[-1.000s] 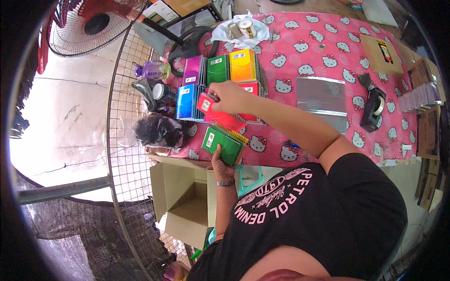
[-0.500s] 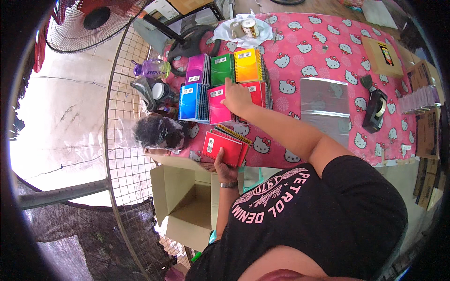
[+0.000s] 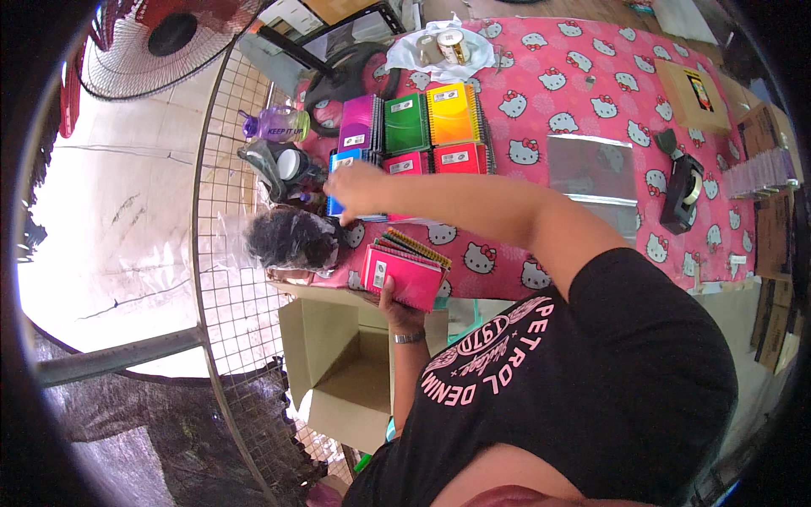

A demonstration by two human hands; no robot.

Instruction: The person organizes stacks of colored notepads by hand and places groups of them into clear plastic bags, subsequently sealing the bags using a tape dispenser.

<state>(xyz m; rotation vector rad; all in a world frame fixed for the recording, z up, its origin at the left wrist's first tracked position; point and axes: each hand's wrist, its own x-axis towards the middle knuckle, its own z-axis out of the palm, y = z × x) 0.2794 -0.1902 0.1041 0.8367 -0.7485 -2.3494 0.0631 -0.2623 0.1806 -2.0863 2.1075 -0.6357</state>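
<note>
A small pile of spiral notebooks [image 3: 407,275], a pink one on top, rests in my left hand [image 3: 400,311], with the thumb over its cover and the rest of the fingers hidden underneath. My right hand [image 3: 359,189] is over the blue notebook stack [image 3: 345,160] and hides much of it; its fingers are blurred, so their grip is unclear. Beside that stand the pink stack [image 3: 407,163], partly behind my forearm, and the red stack [image 3: 459,158]. Behind them are the purple [image 3: 356,122], green [image 3: 405,122] and yellow [image 3: 452,114] notebook stacks.
A dark plastic-wrapped bundle [image 3: 291,241] and a purple-green bottle [image 3: 277,124] lie at the left. An open cardboard box [image 3: 325,334] is below the table's near edge. Clear plastic sheets [image 3: 591,169], a tape dispenser [image 3: 681,194] and a brown box [image 3: 693,95] lie rightward.
My right hand has moved left from the pink stack to the blue one. A pink notebook now tops the pile in my left hand, where a red one was.
</note>
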